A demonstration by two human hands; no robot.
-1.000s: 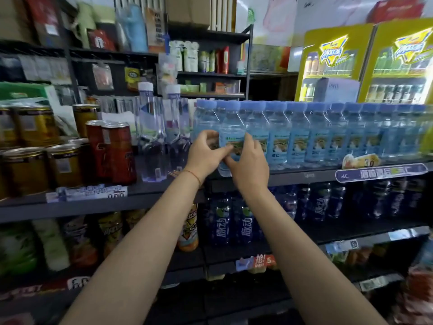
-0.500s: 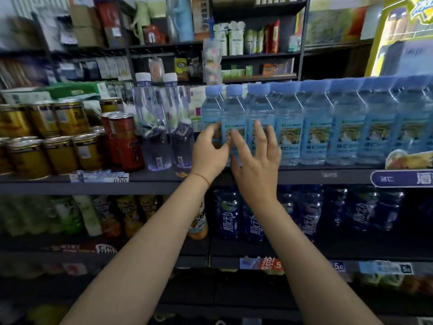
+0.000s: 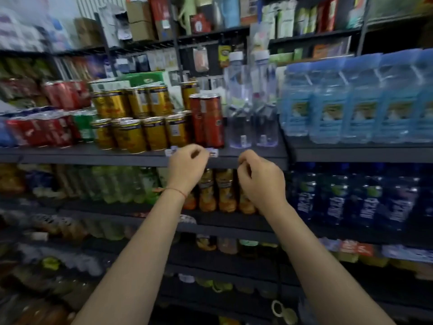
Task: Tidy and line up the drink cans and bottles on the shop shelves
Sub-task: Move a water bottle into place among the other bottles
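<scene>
blue bottles (image 3: 332,106) released; both hands withdrawn, empty.

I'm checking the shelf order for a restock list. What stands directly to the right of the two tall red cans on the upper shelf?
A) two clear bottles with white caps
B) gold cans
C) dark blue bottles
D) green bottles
A: the two clear bottles with white caps stand just right of the tall red cans, ahead of the blue-capped water bottles.
</scene>
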